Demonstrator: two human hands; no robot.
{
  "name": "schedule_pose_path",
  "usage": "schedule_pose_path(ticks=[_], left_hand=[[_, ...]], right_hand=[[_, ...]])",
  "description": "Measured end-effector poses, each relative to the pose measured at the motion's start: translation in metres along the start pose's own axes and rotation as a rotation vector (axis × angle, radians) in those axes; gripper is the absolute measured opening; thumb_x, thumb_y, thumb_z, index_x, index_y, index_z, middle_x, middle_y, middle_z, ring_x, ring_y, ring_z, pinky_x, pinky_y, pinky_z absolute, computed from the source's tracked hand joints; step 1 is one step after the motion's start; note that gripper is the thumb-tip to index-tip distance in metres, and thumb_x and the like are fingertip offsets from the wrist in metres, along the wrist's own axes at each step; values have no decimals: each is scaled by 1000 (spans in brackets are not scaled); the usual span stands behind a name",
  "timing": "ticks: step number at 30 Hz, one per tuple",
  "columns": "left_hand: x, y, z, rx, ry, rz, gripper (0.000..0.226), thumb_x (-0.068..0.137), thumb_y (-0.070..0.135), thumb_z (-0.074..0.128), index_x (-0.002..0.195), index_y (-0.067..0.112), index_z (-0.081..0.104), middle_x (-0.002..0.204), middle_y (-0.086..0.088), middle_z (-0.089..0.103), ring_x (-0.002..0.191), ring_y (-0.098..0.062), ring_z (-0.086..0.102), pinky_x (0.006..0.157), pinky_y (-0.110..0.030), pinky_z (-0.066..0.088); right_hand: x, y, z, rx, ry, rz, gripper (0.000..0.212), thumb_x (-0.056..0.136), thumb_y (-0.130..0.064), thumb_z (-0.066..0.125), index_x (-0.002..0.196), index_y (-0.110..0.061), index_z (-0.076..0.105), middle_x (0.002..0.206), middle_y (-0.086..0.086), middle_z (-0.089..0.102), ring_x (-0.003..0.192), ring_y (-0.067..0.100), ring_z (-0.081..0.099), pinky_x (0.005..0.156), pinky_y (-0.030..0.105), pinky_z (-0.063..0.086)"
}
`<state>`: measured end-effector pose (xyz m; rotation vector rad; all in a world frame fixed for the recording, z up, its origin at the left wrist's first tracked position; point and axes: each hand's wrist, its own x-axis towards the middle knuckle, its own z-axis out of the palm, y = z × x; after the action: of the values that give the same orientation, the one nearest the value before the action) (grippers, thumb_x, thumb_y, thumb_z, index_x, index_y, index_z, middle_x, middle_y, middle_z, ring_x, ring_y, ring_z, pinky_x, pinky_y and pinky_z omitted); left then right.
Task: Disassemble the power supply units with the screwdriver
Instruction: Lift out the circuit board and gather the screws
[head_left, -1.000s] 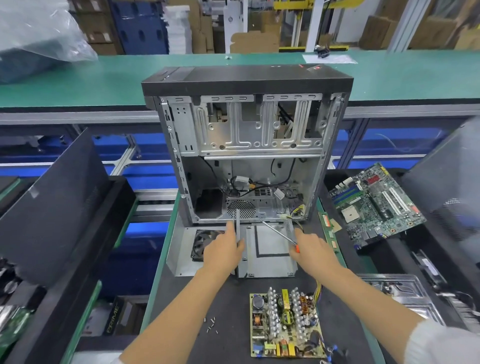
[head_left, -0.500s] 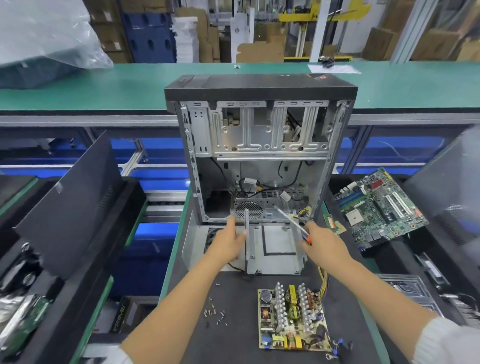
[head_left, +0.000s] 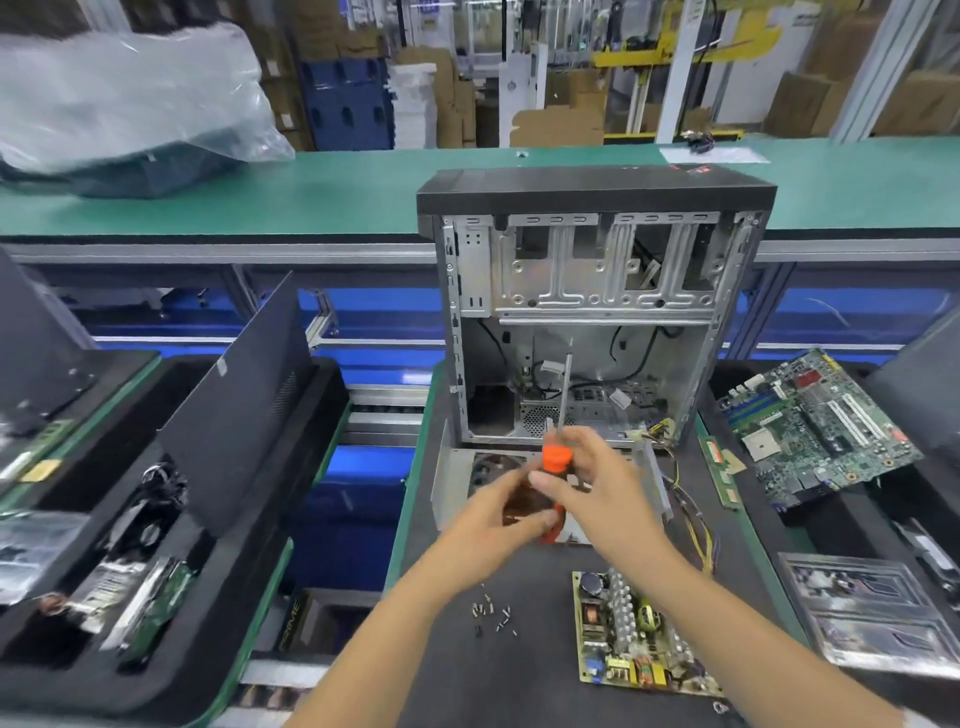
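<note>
Two bare forearms reach in from the lower edge, ending in the ungloved left hand (head_left: 501, 514) and right hand (head_left: 597, 483). At the lower right corner, what may be a white sleeve cuff barely shows.

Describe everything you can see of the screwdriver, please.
The screwdriver has an orange collar, a dark translucent handle with an orange end, and a thin grey metal shaft. It stands almost upright, with the shaft pointing up in front of the open computer case. Its tip is blurred. Both hands meet at the handle: the right hand holds it with curled fingers, and the left hand touches it from the left, above the metal housing.
</note>
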<state>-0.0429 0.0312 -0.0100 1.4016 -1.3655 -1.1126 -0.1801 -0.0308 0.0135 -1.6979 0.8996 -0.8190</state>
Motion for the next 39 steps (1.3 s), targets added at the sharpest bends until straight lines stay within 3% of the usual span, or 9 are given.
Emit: schedule_pose_path(ticks=[3, 7, 10, 13, 18, 26, 31, 35, 39], left_hand=[[-15, -9, 3, -79, 74, 15, 25, 92, 2, 61, 113, 16, 58, 86, -1, 67, 81, -12, 65, 80, -26, 53], [-34, -25, 2, -114, 143, 17, 10, 96, 5, 57, 103, 7, 63, 81, -5, 68, 81, -19, 66, 84, -36, 55], [-48, -30, -4, -265, 236, -50, 21, 98, 8, 54, 114, 17, 63, 89, -4, 68, 87, -21, 64, 88, -41, 56], [-57, -37, -9, -302, 322, -124, 25, 99, 7, 49, 115, 25, 56, 92, 3, 69, 93, -21, 69, 84, -38, 57], [-78, -39, -2, -394, 470, -241, 21, 93, -4, 37, 97, 10, 53, 85, -7, 61, 80, -18, 69, 68, -28, 55], [-148, -49, 2, -468, 772, -362, 13, 88, 12, 66, 82, 13, 55, 66, -5, 60, 57, -18, 59, 53, -27, 48], [-208, -60, -2, -534, 1005, -374, 15, 91, 15, 64, 81, 7, 56, 63, -7, 55, 52, -16, 54, 49, -27, 48], [-244, -71, -9, -584, 1124, -420, 17, 93, 17, 63, 81, 7, 57, 59, -5, 58, 49, -15, 54, 51, -30, 48], [-267, -88, -21, -635, 1156, -463, 24, 94, 16, 61, 74, 6, 54, 54, -3, 57, 45, -13, 52, 53, -30, 45]], right_hand=[[-9, 2, 17, -15, -20, -17, 30, 82, -9, 72, 99, -30, 59, 95, -10, 72, 96, 2, 64, 85, 17, 46], [-18, 6, 28, -273, -47, -103, 35, 86, -24, 68, 107, -48, 54, 108, -15, 62, 104, -5, 52, 90, 9, 36], [-29, 13, 27, -339, -66, -148, 33, 89, -23, 65, 120, -33, 57, 108, -13, 57, 102, -11, 48, 87, 2, 33], [-37, 24, 20, -427, -91, -140, 33, 92, -17, 60, 125, -21, 57, 112, -10, 56, 104, -5, 49, 94, 11, 36], [-39, 31, 18, -467, -183, -191, 31, 94, -15, 55, 125, -22, 55, 118, -11, 54, 113, 1, 47, 98, 16, 34], [-66, 39, 63, -477, -456, -373, 22, 93, -13, 56, 114, -17, 63, 111, -6, 58, 108, 8, 50, 91, 12, 30], [-108, 49, 111, -482, -640, -430, 25, 96, -19, 50, 119, -20, 58, 117, -6, 57, 112, 10, 46, 95, 19, 34], [-140, 62, 151, -742, -870, -440, 28, 93, -14, 49, 120, -19, 50, 118, 2, 55, 107, 25, 52, 86, 36, 44], [-158, 83, 190, -974, -1044, -519, 46, 83, -1, 48, 127, -14, 41, 119, 9, 54, 104, 33, 53, 73, 34, 33]])
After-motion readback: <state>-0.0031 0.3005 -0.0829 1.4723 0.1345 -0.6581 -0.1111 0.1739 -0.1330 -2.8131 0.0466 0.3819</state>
